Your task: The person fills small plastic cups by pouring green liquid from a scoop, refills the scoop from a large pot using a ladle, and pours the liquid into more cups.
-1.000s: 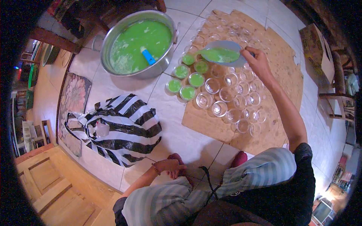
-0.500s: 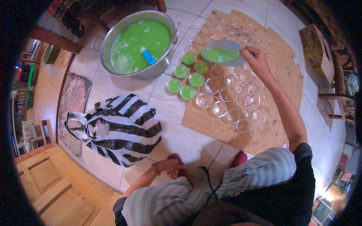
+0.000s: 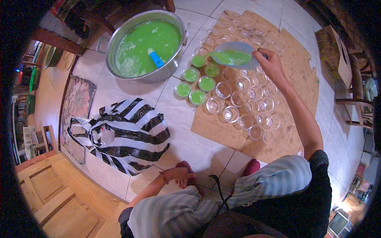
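Note:
My right hand (image 3: 270,62) is closed on the handle of a greyish pitcher (image 3: 235,55) with green liquid in it, tilted with its spout to the left. The spout hangs over the cups beside a partly hidden one. Several small cups (image 3: 206,83) hold green liquid, left of many clear cups (image 3: 224,90) without green in them. A large metal pot (image 3: 148,77) of green liquid stands at the upper left, with a blue-handled tool (image 3: 155,59) in it. My left hand (image 3: 178,175) hangs by my knee, its fingers loosely curled; whether it holds anything is hidden.
Flattened cardboard (image 3: 222,133) lies under the clear cups. A black-and-white striped plastic bag (image 3: 133,137) sits on the tiles at left, beside a floral mat (image 3: 79,99). A cardboard box (image 3: 333,55) stands at the right, a wooden panel (image 3: 59,198) at the lower left.
The green liquid in the tilted pitcher looks slightly lower than a second ago. Both hands have stayed in about the same place.

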A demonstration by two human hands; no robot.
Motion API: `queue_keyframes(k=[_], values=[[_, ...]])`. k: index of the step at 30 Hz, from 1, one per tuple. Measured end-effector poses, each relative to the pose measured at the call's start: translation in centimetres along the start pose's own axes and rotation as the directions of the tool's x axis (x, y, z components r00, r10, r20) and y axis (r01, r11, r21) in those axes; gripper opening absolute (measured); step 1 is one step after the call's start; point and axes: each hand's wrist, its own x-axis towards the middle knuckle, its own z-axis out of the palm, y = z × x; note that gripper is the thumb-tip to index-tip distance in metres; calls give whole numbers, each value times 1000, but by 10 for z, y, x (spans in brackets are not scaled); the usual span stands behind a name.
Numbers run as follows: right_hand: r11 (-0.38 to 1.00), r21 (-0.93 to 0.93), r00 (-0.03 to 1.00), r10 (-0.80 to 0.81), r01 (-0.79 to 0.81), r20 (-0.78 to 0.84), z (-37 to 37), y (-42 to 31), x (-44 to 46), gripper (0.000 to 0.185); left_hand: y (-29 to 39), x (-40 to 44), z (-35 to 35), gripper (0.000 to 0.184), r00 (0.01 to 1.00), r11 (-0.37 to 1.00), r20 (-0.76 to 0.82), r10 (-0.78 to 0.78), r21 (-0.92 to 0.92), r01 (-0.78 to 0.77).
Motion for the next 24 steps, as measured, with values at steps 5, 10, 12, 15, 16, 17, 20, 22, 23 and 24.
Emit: queue_keyframes(k=[5, 10, 12, 15, 16, 17, 20, 22, 23, 24], values=[[1000, 8, 1000, 7, -7, 2, 1, -1, 1, 37, 11, -16, 1, 75, 999, 1000, -32, -5, 16, 5], [1000, 16, 1000, 6, -6, -1, 2, 0, 0, 37, 11, -17, 1, 76, 998, 999, -65, -9, 32, 11], [1000, 10, 1000, 4, -4, 5, 2, 2, 1, 37, 1, -1, 0, 76, 999, 1000, 21, -25, -9, 25], [984, 158, 996, 82, -86, 32, 5, 10, 3, 33, -2, 12, -3, 77, 992, 997, 124, -20, -75, 29], [956, 261, 991, 126, -134, 46, 5, 14, 4, 32, -10, 11, -1, 77, 999, 998, 41, 4, -57, -2], [915, 361, 984, 168, -181, 66, 6, 19, 6, 31, 4, -10, 2, 77, 999, 999, -41, 30, -37, -32], [843, 494, 977, 180, -211, 110, 3, 27, 9, 28, -2, 13, -4, 76, 991, 992, 102, -88, -76, 96], [845, 493, 978, 171, -206, 116, 1, 31, 13, 28, -5, 17, -6, 75, 992, 993, 94, -80, -78, 88], [857, 472, 978, 176, -208, 112, 1, 32, 16, 28, -5, 17, -6, 75, 994, 994, 87, -73, -79, 80], [868, 451, 978, 180, -210, 109, 1, 34, 19, 28, -4, 16, -5, 75, 995, 994, 80, -65, -81, 72]])
